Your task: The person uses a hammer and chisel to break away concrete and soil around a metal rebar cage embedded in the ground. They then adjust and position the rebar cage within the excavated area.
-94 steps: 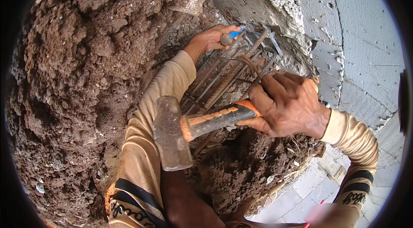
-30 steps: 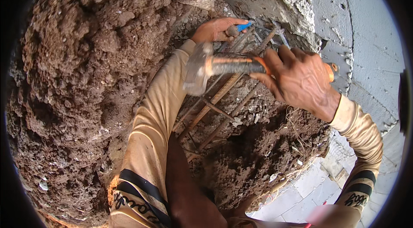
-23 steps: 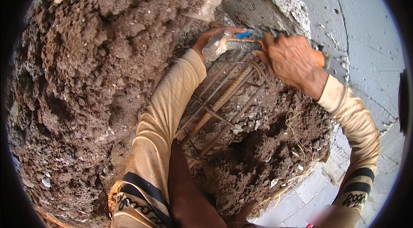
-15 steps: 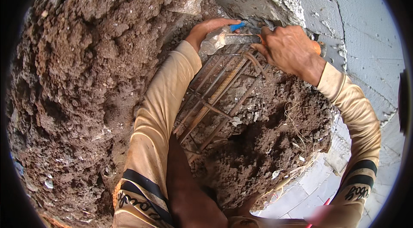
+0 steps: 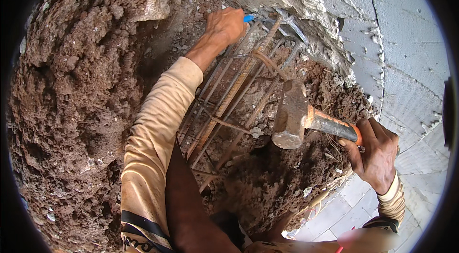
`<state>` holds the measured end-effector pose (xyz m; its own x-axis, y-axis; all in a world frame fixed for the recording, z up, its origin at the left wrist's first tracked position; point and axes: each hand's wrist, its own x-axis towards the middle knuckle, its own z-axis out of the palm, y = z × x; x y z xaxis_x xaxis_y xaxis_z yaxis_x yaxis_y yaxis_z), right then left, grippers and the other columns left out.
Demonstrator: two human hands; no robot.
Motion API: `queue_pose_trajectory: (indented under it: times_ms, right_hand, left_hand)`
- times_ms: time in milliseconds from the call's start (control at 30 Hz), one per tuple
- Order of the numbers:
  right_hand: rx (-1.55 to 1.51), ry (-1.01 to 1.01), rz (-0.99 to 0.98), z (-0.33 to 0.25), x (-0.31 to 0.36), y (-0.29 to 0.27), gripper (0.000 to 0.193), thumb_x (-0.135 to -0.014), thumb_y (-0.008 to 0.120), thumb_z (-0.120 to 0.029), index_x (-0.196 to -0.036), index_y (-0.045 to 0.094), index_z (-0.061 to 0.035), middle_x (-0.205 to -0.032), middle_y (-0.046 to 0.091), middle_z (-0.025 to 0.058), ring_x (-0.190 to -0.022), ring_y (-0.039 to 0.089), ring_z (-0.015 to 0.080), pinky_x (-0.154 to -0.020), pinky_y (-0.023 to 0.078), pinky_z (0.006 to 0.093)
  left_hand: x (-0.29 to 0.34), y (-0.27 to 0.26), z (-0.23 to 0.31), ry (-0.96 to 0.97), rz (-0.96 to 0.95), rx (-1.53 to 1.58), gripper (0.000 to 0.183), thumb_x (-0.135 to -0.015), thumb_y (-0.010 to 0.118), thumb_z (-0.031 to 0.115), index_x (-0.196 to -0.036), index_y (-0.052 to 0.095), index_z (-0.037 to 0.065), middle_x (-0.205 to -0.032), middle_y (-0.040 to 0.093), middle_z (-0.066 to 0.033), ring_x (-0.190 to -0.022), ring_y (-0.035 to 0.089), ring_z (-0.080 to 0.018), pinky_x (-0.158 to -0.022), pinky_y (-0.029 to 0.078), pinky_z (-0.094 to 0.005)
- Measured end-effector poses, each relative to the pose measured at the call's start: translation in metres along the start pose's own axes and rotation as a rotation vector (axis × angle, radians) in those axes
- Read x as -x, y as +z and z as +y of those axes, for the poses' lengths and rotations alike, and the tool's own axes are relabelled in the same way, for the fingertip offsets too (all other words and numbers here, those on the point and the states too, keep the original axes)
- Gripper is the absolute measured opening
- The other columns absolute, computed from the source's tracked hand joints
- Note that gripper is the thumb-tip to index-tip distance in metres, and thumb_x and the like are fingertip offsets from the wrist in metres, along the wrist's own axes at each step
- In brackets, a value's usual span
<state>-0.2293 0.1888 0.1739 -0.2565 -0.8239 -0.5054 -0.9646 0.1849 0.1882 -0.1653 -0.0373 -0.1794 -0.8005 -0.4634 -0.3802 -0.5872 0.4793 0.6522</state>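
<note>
Going by the head view, looking down into a dug-out hollow. Got the left hand (image 5: pixel 224 26) stretched to the far side, back of it facing the camera, with fingers clenched around a blue tool (image 5: pixel 248 17). Can't see much of it past the fist, just a blue bit poking out on the right, near the far ends of the rebar (image 5: pixel 233 89). Probably gripped that tight to keep it steady. Can't tell from here if touching a bar or not.

Over on the right, got the right hand (image 5: pixel 375 152) wrapped around the hammer (image 5: pixel 290 115), with fingers closed well back on the handle. Likely held that far back for leverage, with the heavy end pointing left. Seems to be hanging in the air over the soil (image 5: pixel 76 100), right of most of the rebar and well apart from the blue tool. Guessing at an off-to-the-side hold to stay clear of the other arm.

Also worth noting: rebar slanting from near left to far right, with soil on both sides and broken concrete (image 5: pixel 358 52) at the far right. Presumably laid bare by the hollow.
</note>
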Motion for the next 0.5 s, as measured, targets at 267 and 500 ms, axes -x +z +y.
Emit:
queue_pose_trajectory:
  times_ms: [267, 500]
  right_hand:
    - [-0.078, 0.210, -0.056, 0.019, 0.043, 0.018, 0.037, -0.091, 0.074, -0.041, -0.093, 0.068, -0.0041, -0.069, 0.056, 0.0106, -0.056, 0.058, 0.0307, -0.053, 0.043, 0.0411]
    - [-0.140, 0.187, -0.073, 0.025, 0.048, 0.030, 0.042, -0.093, 0.072, -0.045, -0.096, 0.068, -0.0038, -0.070, 0.056, 0.0116, -0.056, 0.059, 0.0319, -0.052, 0.043, 0.0425]
  left_hand:
    - [-0.024, 0.003, -0.037, 0.120, -0.027, 0.080, 0.034, -0.095, 0.074, 0.034, -0.103, 0.078, 0.002, -0.067, 0.064, -0.0149, -0.062, 0.063, -0.0272, -0.065, 0.049, -0.0474]
    - [0.005, 0.004, 0.026, -0.012, -0.015, -0.023, 0.025, -0.090, 0.069, 0.021, -0.099, 0.076, -0.001, -0.096, 0.076, -0.0212, -0.091, 0.074, -0.0374, -0.085, 0.056, -0.0505]
